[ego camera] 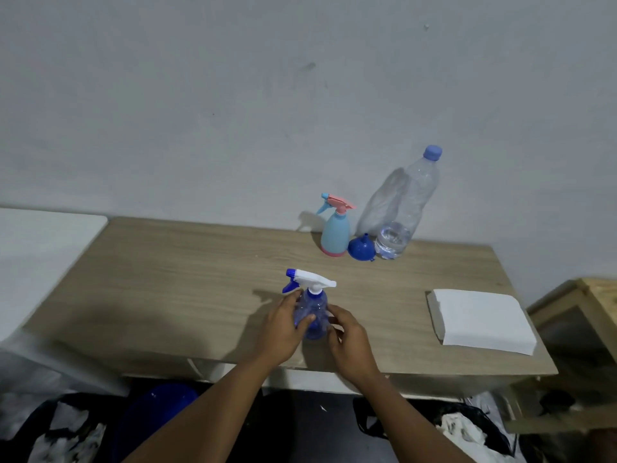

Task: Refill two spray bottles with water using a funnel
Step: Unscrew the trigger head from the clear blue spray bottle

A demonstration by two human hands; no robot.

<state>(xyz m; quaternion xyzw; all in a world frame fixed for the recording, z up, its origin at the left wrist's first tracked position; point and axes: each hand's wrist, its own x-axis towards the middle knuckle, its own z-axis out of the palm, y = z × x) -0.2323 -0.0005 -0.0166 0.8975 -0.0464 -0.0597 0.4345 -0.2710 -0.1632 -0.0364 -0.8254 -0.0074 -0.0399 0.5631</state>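
Head view: a small translucent dark-blue plastic spray bottle (315, 307) with a white trigger head and blue nozzle stands upright near the front edge of the pale wood-grain table (167, 279). The left hand (283, 332) wraps its body, with the thumb lying across the front and the fingers curled round the left flank. The right hand (350, 342) sits against the bottle's right side with the fingers bent. Whether it truly grips or only touches, I cannot tell, as the bottle hides the contact.

The bottle looks nearly empty, so it should be light and easy to tip. Its thin walls will likely flex if squeezed, and smooth plastic gets slippery when wet. The best hold is probably firm around the body with one hand while the other turns the white collar under the trigger head, not the trigger itself.

Well back by the wall stand a light-blue opaque spray bottle with pink base and pink trigger (335, 233), a blue plastic funnel (360, 247) resting mouth-down just beside it, and a tall clear dented plastic water bottle with a blue cap (400, 208), water showing only low in it. That bottle will be soft and apt to buckle, so it is better gripped low. A stack of white paper napkins (484, 317) lies to the right.
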